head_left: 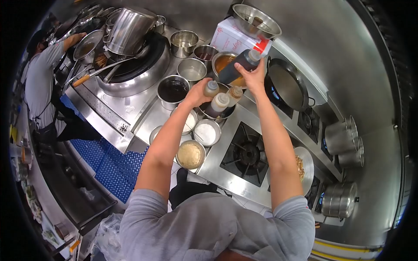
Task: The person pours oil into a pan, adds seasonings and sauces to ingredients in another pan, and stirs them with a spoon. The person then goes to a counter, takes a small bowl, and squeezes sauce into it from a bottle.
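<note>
In my right hand point(252, 79) is a large squeeze bottle of dark liquid point(237, 68), held tilted above the metal pots with its pale cap toward the upper right. My left hand point(198, 95) closes around a smaller squeeze bottle point(211, 89); most of its fingers are hidden. Beside it, a clear squeeze bottle point(219, 102) and a brownish-capped squeeze bottle point(235, 93) stand in a metal pot point(223, 116). An orange liquid fills the pot point(223, 62) just behind the dark bottle.
Around my hands are pots of dark sauce point(173, 90), white powder point(207, 132) and pale yellow paste point(190, 155). A gas burner point(247, 151) lies between my arms. A wok point(286, 85) sits at right. Another person point(45, 82) works at far left beside stacked pots point(130, 32).
</note>
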Demonstrator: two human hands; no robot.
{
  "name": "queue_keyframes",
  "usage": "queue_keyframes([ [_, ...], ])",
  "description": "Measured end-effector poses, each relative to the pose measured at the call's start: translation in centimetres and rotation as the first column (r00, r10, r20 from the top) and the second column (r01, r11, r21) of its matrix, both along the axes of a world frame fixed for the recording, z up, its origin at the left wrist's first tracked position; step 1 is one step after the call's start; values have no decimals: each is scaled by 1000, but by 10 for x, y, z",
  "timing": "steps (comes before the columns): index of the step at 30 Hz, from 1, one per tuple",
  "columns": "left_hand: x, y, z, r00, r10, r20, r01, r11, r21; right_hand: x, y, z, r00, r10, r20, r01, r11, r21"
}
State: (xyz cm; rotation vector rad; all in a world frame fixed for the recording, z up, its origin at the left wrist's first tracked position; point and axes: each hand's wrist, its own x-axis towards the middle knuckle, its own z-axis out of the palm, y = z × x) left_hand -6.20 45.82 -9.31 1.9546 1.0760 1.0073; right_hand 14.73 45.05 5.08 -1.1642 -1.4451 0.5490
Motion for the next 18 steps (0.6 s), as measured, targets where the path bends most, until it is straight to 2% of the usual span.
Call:
queue_keyframes([
  [1,-2,2,1,1000,2,3,-2,1000,-1,2,11,-11,1000,2,3,-2,1000,-1],
  [3,-10,-1,12,1000,13,-25,-15,994,-104,7,28,-29,972,-45,229,59,997,-57],
  [4,-16,-1,16,1000,14,-28,-16,994,-105,7,30,-33,973,-44,226,58,997,-57],
  [6,-24,-1,18,992,123,15,-121,990,-74,4,25,-33,917,-37,398,83,992,-99],
  [7,-28,0,19,993,120,10,-119,990,-76,4,26,-35,923,53,381,34,975,-218],
  [9,-36,4,28,964,114,242,-86,989,-120,5,29,-41,905,71,420,29,974,-227],
  [10,-42,7,34,965,111,238,-84,989,-122,5,29,-43,882,92,462,21,972,-234],
  [12,-58,11,56,908,11,419,81,976,-201,10,35,-55,857,110,504,39,961,-274],
  [14,-75,8,70,899,-14,439,111,975,-195,12,40,-58,833,122,539,53,953,-298],
  [16,-90,7,71,681,-23,732,225,958,-179,9,35,-60,798,207,566,-3,940,-341],
  [17,-96,5,70,638,-25,769,209,967,-143,9,35,-63,787,246,566,-22,928,-372],
  [18,-100,4,66,649,-27,761,200,970,-137,8,35,-65,793,247,557,-34,931,-364],
])
